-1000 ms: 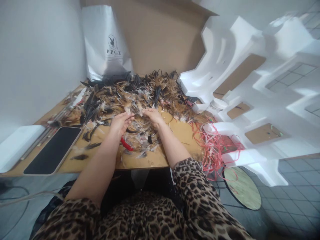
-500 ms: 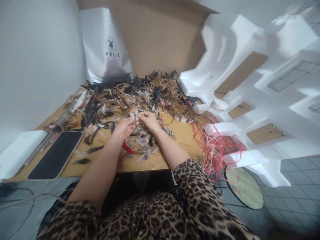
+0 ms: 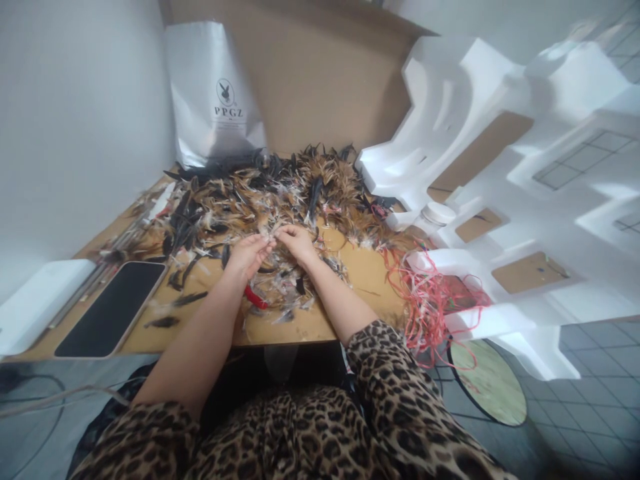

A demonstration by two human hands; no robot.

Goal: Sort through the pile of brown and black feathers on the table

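A big heap of brown, black and white feathers covers the far half of a cardboard-topped table. My left hand and my right hand meet at the heap's near edge, fingertips pinched together on a small pale feather between them. Under my left wrist lies a tool with red handles, mostly hidden by loose feathers.
A black phone and a white flat box lie at the left. A silver bag stands at the back. White foam packing crowds the right side, with tangled red strings over the table's right edge.
My hands have drawn together from slightly apart and now pinch at one spot on the heap's edge. The view shifted a little.
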